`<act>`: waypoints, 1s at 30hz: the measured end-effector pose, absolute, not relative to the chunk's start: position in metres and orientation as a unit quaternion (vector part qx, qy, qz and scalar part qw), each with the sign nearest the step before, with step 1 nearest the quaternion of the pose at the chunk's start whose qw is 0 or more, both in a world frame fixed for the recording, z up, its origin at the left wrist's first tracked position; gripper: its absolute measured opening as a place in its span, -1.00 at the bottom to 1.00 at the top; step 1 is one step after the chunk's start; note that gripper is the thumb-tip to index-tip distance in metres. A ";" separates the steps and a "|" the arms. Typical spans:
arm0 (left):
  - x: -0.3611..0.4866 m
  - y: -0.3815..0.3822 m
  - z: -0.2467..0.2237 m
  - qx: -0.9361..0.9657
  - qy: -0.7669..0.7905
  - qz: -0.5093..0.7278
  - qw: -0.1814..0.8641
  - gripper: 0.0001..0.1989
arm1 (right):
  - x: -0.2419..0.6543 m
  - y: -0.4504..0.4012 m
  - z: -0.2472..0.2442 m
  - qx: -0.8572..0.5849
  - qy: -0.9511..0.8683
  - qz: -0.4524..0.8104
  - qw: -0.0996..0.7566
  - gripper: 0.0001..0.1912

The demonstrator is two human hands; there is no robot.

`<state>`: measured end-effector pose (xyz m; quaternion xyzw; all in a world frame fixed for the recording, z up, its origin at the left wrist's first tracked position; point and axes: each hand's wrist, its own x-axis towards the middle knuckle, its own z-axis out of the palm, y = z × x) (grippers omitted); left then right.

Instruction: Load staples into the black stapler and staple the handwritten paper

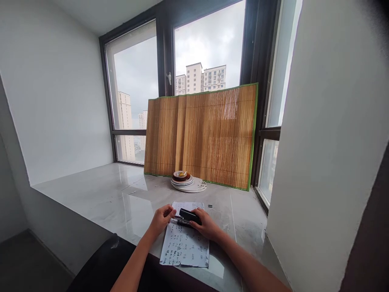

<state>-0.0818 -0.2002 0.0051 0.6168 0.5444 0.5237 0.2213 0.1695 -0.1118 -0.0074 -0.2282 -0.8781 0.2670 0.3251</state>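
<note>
A black stapler lies over the written sheets of paper on the tiled sill. My right hand is wrapped round its right end. Close to the stapler's left end, my left hand is closed in a pinch, and a small dark thing shows at its fingertips, too small to name. The papers carry rows of handwriting and reach the sill's front edge. A small dark piece rests on the sill beyond my right hand.
A stack of plates stands farther back on the sill. Behind it a bamboo mat with green edging leans against the window. White walls rise on both sides. A black rounded object is below the front edge.
</note>
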 end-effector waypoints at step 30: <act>-0.085 -0.199 0.004 0.644 0.597 0.471 0.087 -0.68 | 0.170 -0.110 -0.006 -0.211 -0.883 0.268 0.322 -0.71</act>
